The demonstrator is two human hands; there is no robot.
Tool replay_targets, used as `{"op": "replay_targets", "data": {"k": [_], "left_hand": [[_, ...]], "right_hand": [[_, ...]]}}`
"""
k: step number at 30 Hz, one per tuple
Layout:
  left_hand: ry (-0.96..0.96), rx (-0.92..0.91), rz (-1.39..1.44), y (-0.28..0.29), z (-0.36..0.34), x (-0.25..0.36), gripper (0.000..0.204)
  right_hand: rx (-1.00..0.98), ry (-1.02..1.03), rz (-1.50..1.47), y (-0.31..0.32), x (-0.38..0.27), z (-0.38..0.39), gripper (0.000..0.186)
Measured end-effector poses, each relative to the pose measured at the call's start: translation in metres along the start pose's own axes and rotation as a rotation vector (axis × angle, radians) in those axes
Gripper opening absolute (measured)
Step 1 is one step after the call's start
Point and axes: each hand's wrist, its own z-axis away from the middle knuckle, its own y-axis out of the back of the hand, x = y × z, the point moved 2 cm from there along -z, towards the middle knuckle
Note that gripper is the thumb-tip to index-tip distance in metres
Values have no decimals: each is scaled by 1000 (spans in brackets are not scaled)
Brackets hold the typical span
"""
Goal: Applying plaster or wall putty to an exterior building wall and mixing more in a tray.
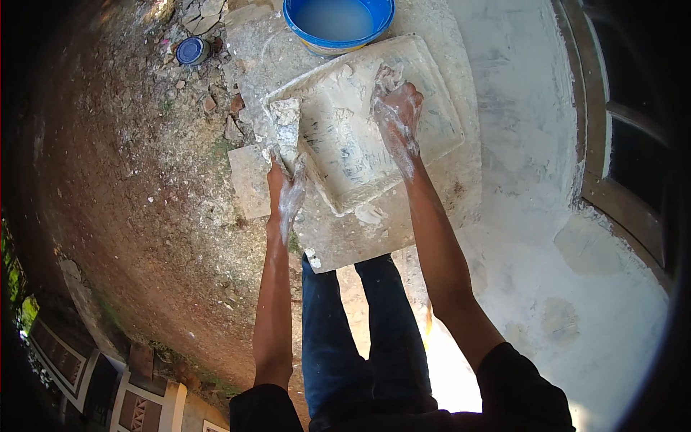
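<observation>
Nearest, below the tray, dark trousers run up to a stained board, which hides the lower legs. The tray, shallow and caked with white paste, rests on this board. At the tray's left edge, the left hand is closed around the near end of a flat tool; paste masks the tool's outline, and the grip covers its end. Over the tray's right half, the right hand is curled around a whitish piece, mostly concealed and of unclear type. Beyond the tray stands a blue-rimmed bucket containing cloudy liquid, cut off by the upper frame edge.
</observation>
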Motion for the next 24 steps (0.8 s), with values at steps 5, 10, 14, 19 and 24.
{"op": "replay_targets", "data": {"k": [5, 10, 14, 19, 24], "left_hand": [[-23, -19, 4, -1, 0, -4, 61], [31, -31, -8, -1, -1, -4, 58], [21, -33, 11, -2, -1, -2, 56], [-55, 26, 0, 0, 0, 4, 52], [22, -15, 29, -1, 1, 2, 53]], "right_hand": [[-260, 45, -12, 0, 0, -6, 30], [-384, 28, -180, 15, -11, 5, 31], [-669, 74, 1, -12, -19, 31, 47], [-241, 86, -53, -9, 14, 40, 17], [-166, -25, 41, 13, 54, 24, 20]]}}
